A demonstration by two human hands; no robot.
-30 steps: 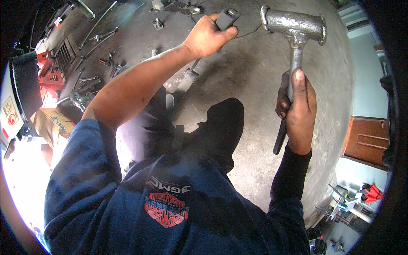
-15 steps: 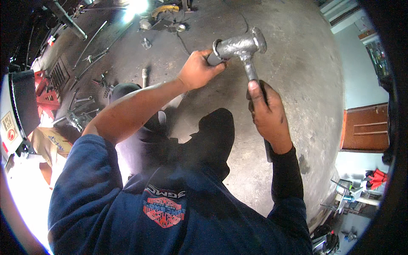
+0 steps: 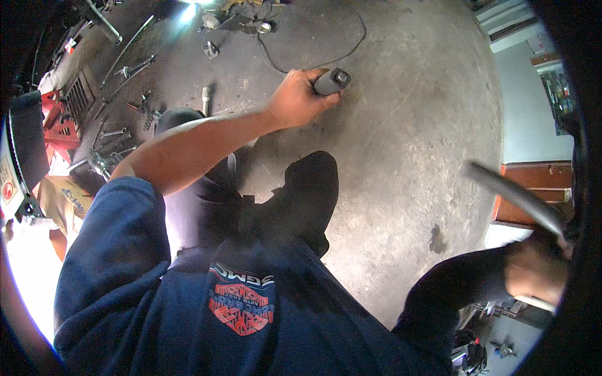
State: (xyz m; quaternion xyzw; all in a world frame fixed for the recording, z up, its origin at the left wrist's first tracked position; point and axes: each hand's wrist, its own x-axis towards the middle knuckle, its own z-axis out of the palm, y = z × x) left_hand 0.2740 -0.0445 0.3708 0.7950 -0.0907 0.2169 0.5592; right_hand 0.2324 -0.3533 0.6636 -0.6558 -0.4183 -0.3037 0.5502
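Note:
My left hand [image 3: 298, 101] is wrapped round a short grey cylinder [image 3: 327, 83] with a dark, squarish end, held above the concrete floor in front of me. The cylinder's other end is hidden in my fist. Far out at the right edge, my right hand [image 3: 536, 271] is raised and smeared by motion. It grips a hammer, whose grey handle [image 3: 517, 197] points back toward the middle; the hammer's head is out of view.
Wrenches [image 3: 114, 133], metal rods [image 3: 128, 51] and a red stand [image 3: 59, 122] lie or stand at the left, near a cardboard box [image 3: 63, 197]. A dark cable [image 3: 360, 45] curls over the floor [image 3: 407, 113]. A brown door [image 3: 533, 182] is at the right.
The hammer in my right hand has swung away from the cylinder, out to the far right. My left hand keeps its grip, and the cylinder's squarish end now shows.

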